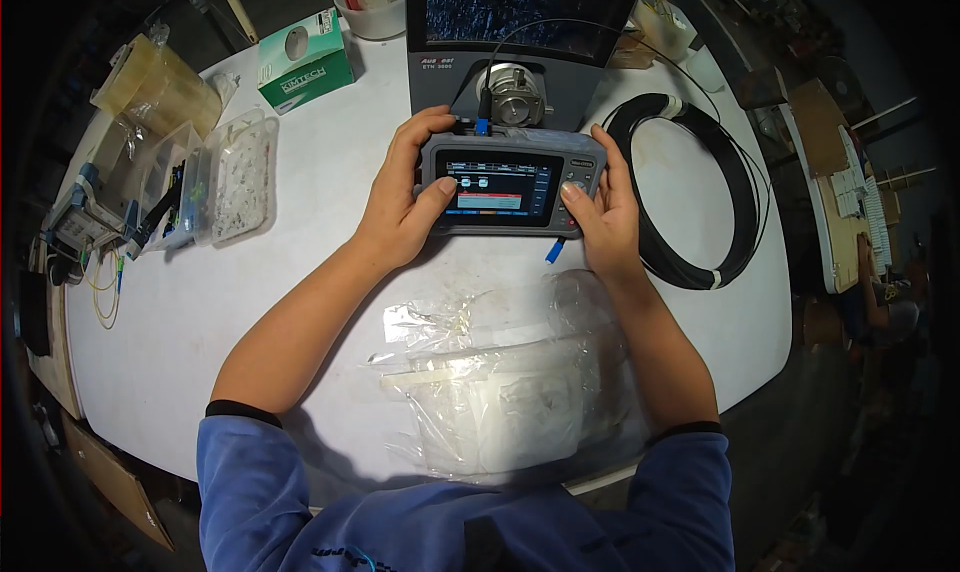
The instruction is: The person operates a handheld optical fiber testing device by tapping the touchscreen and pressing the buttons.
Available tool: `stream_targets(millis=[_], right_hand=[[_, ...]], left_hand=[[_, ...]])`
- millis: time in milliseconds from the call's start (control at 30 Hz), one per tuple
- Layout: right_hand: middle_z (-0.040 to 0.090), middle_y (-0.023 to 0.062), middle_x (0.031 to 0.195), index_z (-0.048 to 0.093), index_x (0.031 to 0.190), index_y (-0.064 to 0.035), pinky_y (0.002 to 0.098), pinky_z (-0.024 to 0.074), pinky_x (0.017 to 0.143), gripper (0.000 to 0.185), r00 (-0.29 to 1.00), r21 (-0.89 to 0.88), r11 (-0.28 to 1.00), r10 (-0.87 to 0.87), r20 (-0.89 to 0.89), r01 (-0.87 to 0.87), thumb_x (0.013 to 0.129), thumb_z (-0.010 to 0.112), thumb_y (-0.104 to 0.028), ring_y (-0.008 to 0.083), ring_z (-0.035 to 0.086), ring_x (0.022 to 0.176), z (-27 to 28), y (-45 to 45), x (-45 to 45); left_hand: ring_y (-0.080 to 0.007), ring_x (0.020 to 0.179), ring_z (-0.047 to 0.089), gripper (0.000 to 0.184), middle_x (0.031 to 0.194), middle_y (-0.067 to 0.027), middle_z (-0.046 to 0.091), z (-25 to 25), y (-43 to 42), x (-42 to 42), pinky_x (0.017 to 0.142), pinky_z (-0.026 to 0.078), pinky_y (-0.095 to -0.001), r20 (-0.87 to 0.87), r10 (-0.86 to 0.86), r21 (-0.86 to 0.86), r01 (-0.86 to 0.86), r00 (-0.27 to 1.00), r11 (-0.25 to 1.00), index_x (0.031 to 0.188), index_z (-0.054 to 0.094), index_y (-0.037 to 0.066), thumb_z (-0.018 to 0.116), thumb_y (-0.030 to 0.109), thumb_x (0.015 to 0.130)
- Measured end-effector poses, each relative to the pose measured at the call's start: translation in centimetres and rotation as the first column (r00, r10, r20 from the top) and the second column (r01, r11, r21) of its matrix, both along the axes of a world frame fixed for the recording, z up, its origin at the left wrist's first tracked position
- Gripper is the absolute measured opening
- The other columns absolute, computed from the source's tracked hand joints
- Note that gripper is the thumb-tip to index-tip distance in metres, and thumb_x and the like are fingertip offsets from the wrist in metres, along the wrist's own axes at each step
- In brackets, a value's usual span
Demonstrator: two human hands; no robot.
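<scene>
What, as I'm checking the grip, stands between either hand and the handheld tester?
Nothing visible does: the left hand and the right hand hold the handheld tester directly, one at each side. The blue connector at its top edge blocks neither.

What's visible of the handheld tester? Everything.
The handheld tester is a dark grey, rounded-corner box, apparently plastic, with its lit screen facing the camera: dark background, a red bar, icons, text unreadable. Controls sit right of the screen, partly under the thumb of the right hand; the left hand holds the opposite end. A blue connector with a black cable meets its top edge. A blue piece shows below the lower edge, its attachment unclear. It's on or just over the white table.
</scene>
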State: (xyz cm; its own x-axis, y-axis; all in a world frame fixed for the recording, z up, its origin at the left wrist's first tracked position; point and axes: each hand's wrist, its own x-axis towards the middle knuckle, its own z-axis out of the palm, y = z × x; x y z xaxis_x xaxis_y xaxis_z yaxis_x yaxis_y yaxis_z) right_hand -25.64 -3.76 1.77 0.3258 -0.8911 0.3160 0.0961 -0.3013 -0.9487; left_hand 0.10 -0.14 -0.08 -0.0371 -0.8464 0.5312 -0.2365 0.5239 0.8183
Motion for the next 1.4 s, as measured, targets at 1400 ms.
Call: stream_targets(millis=[1400], right_hand=[[0.031,0.0239,0.161,0.014,0.161,-0.0001,0.0388,0.0285,0.122,0.085,0.990,0.063,0.988,0.143,-0.004,-0.143,0.085,0.053,-0.001,0.0276,0.039,0.146,-0.1,-0.7,-1.7]], left_hand=[[-0.0359,0.142,0.040,0.055,0.154,-0.0225,0.037,0.0,0.1,0.1,0.117,0.032,-0.0452,-0.002,-0.022,0.006,0.022,1.000,1.000,0.144,0.041,0.004,0.056,0.018,0.093]])
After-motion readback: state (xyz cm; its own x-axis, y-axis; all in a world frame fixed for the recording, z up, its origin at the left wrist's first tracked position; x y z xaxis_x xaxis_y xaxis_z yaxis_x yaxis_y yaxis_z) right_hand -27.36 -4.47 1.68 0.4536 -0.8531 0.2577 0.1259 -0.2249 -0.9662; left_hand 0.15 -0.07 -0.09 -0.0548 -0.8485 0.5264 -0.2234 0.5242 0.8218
